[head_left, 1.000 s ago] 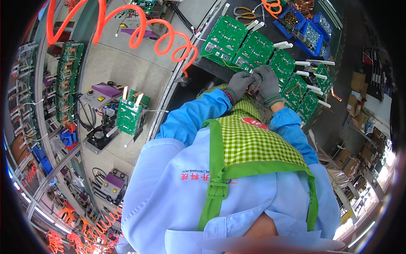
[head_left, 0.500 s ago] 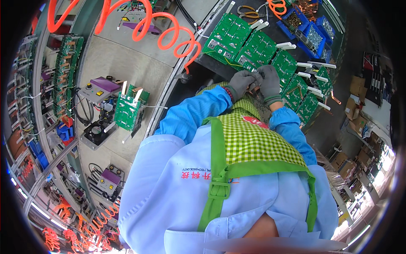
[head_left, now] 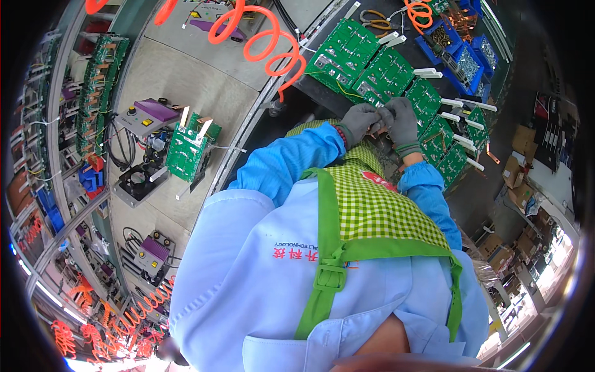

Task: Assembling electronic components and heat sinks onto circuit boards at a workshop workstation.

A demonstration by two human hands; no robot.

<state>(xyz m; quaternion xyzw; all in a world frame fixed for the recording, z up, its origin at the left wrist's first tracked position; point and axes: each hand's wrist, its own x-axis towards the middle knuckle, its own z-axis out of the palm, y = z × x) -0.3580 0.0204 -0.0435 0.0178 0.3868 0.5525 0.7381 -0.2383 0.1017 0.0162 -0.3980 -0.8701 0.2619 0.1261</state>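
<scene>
My left hand [head_left: 358,123], in a grey glove, has its fingers pinched together close to my body, at the edge of the dark bench. My right hand [head_left: 400,124], gloved alike, meets it fingertip to fingertip. Between and just below the fingers shows a small copper-brown piece; its shape is mostly covered by the gloves, and I cannot make out its kind. Just beyond the hands lie green circuit boards [head_left: 385,73] in a row, with white strips standing out from their edges. One nearer board [head_left: 424,99] is beside my right hand.
Blue bins [head_left: 466,65] of small metal parts stand at the far right, near orange-handled pliers [head_left: 375,22]. An orange coiled hose [head_left: 263,44] hangs over the bench at left. Another upright board [head_left: 186,152] and purple-topped control boxes [head_left: 152,118] sit on the left bench.
The whole view has shifted slightly, so bench and boards sit a little further right. Both hands stay together, fingers still pinched at the same spot by the boards.
</scene>
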